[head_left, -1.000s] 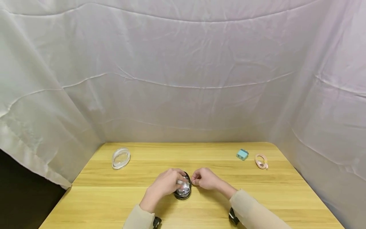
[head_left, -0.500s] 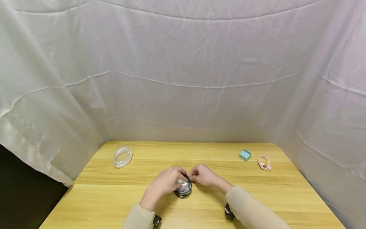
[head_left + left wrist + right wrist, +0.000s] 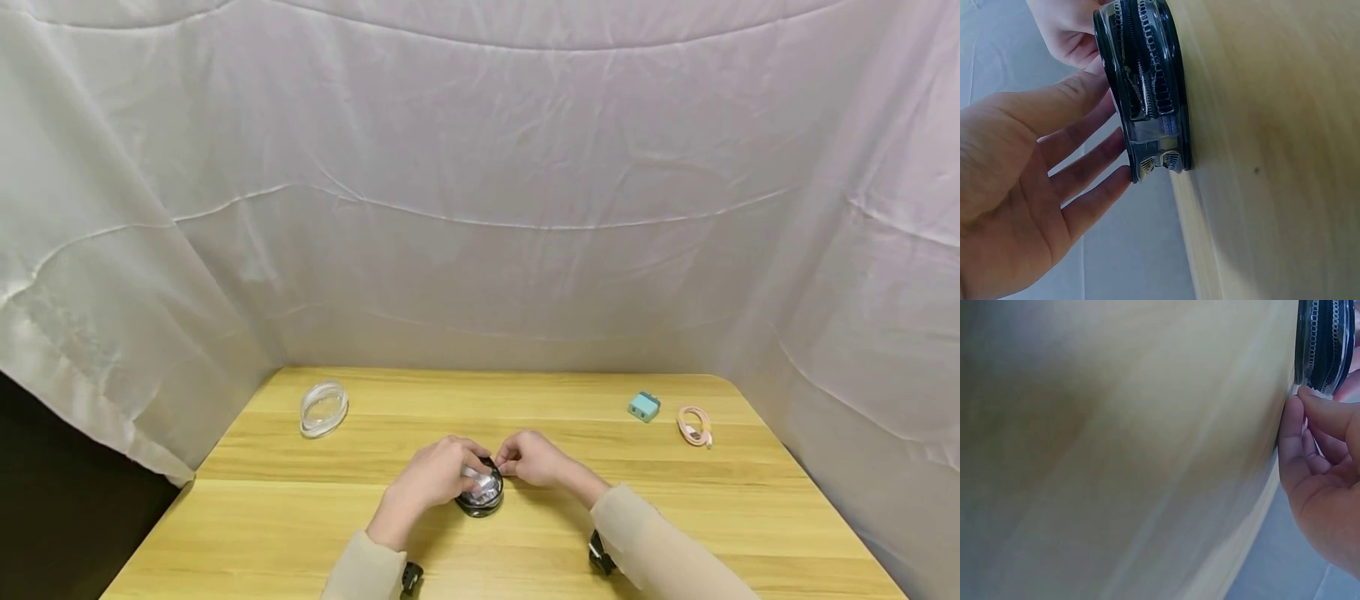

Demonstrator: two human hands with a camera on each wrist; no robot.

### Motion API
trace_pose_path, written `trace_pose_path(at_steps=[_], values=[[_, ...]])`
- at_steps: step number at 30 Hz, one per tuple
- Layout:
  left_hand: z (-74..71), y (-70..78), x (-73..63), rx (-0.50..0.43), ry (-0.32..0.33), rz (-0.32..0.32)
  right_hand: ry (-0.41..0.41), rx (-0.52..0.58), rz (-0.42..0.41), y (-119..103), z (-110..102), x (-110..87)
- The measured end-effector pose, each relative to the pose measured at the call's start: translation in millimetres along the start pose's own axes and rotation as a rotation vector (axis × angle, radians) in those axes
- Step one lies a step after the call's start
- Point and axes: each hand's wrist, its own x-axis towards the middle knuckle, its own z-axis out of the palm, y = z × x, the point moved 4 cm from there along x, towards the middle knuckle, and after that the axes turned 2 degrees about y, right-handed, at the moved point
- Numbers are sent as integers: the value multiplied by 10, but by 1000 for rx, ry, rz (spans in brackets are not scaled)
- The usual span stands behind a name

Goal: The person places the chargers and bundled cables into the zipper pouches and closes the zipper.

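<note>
Head view: left hand (image 3: 438, 477) arches over the pouch (image 3: 487, 502) on the wood-grain table (image 3: 300, 525), extended fingers pressing its top; right hand (image 3: 534, 460) pinches, thumb to forefinger, at the zipper (image 3: 1324, 340) end. Bit between those tips hidden. Pouch: oval, clear plastic, glossy black rims.

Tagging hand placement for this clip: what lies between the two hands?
A black-trimmed zippered pouch, shown in the head view: the left hand rests on it, and the right hand is at its edge.
</note>
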Motion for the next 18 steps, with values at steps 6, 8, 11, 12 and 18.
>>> trace_pose_path(at_steps=[6,8,11,12,18], values=[[17,-18,18,-13,3,-1,9,-36,-19,-2,0,-1],[24,-23,18,-17,-1,-4,8,-45,-23,-9,2,-4],[30,-27,17,-17,-2,-5,9,-55,-30,-10,8,-10],[28,-27,16,-15,-3,-9,8,-56,-34,-13,6,-15],[25,-27,17,-18,9,-7,-1,-55,-44,-18,-5,-35]])
